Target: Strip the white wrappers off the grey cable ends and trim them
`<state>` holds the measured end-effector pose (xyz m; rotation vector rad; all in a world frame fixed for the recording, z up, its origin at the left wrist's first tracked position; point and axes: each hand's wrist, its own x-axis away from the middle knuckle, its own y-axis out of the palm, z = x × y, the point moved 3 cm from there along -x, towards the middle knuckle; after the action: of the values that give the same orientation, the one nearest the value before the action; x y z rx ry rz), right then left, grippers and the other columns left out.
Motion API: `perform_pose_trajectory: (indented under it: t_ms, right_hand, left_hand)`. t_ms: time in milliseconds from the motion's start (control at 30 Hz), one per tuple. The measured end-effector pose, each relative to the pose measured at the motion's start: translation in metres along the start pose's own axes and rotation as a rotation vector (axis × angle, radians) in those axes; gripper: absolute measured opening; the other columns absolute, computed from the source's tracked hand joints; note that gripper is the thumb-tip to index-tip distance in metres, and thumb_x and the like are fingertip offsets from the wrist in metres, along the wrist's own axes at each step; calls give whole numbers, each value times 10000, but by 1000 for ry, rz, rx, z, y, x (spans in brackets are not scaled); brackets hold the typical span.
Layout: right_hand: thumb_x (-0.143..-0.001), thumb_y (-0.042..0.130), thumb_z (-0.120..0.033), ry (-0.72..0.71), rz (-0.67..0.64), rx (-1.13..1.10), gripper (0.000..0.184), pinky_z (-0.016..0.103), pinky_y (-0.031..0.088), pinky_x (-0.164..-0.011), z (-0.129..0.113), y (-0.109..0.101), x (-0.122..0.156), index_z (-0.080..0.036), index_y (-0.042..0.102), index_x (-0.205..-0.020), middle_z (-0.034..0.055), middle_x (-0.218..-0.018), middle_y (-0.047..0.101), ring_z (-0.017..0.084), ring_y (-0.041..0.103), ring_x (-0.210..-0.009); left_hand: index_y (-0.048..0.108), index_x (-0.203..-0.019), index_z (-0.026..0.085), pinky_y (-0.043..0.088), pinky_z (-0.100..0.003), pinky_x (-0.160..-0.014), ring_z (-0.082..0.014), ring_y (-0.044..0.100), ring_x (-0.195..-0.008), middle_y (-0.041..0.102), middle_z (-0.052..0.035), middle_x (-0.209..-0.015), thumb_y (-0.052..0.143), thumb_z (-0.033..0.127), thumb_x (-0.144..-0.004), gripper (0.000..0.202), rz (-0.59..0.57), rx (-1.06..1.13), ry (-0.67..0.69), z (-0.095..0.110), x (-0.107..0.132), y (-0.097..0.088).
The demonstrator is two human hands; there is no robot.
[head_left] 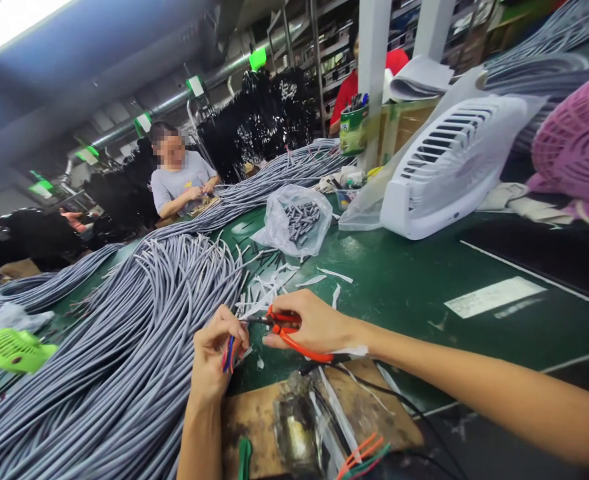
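Note:
My left hand (215, 353) is closed around a cable end whose thin coloured wires (229, 355), blue, red and orange, hang out below the fingers. My right hand (319, 323) grips red-handled cutting pliers (304, 349), their dark jaws pointing left. The tips reach the fingers of my left hand; whether the jaws are closed on anything is too small to tell. White strips (269, 290) lie scattered on the green table just beyond both hands. To the left spreads a large bundle of grey cables (174, 300).
A plastic bag (299, 223) holds short grey pieces. White (454, 160) and pink (577, 140) fans stand at right, a green fan (14, 350) at left. Near me lies a worn wooden board (254, 413) with a taped object. A person (182, 177) sits across the table.

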<state>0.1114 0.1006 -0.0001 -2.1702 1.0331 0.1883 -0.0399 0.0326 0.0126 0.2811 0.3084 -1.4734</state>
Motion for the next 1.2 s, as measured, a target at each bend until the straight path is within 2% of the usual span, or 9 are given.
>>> perform_pose_trajectory:
  t_ms: [333, 500, 600, 700, 767, 833, 900, 1067, 1200]
  right_hand:
    - [-651, 684, -350, -46, 10, 81, 329, 197, 197, -474, -5, -7, 3, -153, 451, -531, -71, -521, 376, 51, 279, -490]
    - [-676, 646, -428, -26, -39, 13, 490, 203, 156, -438, 0, -8, 3, -166, 304, -442, -85, -451, 226, 48, 191, -456]
    - [-671, 631, -505, 32, 82, -74, 524, 198, 175, -428, 3, -14, 1, -169, 307, -432, -86, -441, 216, 46, 189, -451]
    - [-636, 671, -505, 84, 237, -183, 411, 190, 283, -465, -1, -19, -2, -154, 476, -548, -65, -500, 404, 54, 314, -472]
    - [-610, 704, -476, 77, 273, -303, 370, 202, 370, -525, -7, -17, -4, -146, 553, -679, -27, -617, 541, 73, 426, -522]
    - [-613, 714, -428, 49, 300, -418, 336, 217, 424, -585, -13, -12, -7, -149, 568, -730, -3, -691, 600, 93, 502, -574]
    - [-642, 696, -360, 22, 354, -463, 259, 219, 439, -601, -17, -6, -9, -155, 554, -709, -5, -674, 603, 99, 522, -583]
    - [-672, 585, -177, 20, 463, -361, 66, 194, 405, -540, -17, 2, -10, -163, 521, -683, -35, -601, 549, 77, 466, -525]
    - [-645, 571, -163, 27, 449, -343, 69, 195, 410, -551, -15, 1, -8, -166, 523, -694, -40, -604, 529, 81, 478, -544]
  left_hand:
    - [681, -539, 190, 368, -264, -523, -143, 483, -597, 452, -31, -653, 642, 417, -722, 294, -25, -245, 92, 6, 2, 1]
    - [675, -520, 190, 372, -259, -524, -141, 484, -600, 463, -33, -641, 650, 374, -718, 272, -17, -257, 99, 3, 3, 0]
    - [718, -666, 188, 332, -218, -449, -92, 444, -508, 480, -13, -624, 684, 346, -687, 164, 53, -186, 34, -2, 2, -1]
    - [717, -855, 154, 239, -172, -370, -32, 319, -392, 440, 35, -525, 692, 352, -678, 267, 225, -140, -88, -7, 0, -2]
    - [712, -808, 116, 201, -156, -345, -16, 260, -357, 393, 62, -454, 718, 377, -629, 317, 288, -132, -153, -9, -2, 1]
    - [693, -713, 100, 190, -150, -329, -12, 248, -337, 363, 77, -409, 742, 394, -566, 332, 294, -134, -203, -10, -4, 7]
    - [665, -673, 105, 194, -146, -316, -15, 261, -323, 366, 83, -394, 740, 400, -545, 330, 282, -146, -244, -10, -5, 13]
    - [630, -734, 130, 254, -144, -308, -42, 351, -312, 411, 85, -384, 705, 413, -590, 326, 264, -183, -267, -9, -5, 20]
    - [634, -676, 119, 337, -167, -346, -66, 428, -356, 491, 46, -421, 689, 402, -611, 295, 236, -225, -225, -9, -5, 21]
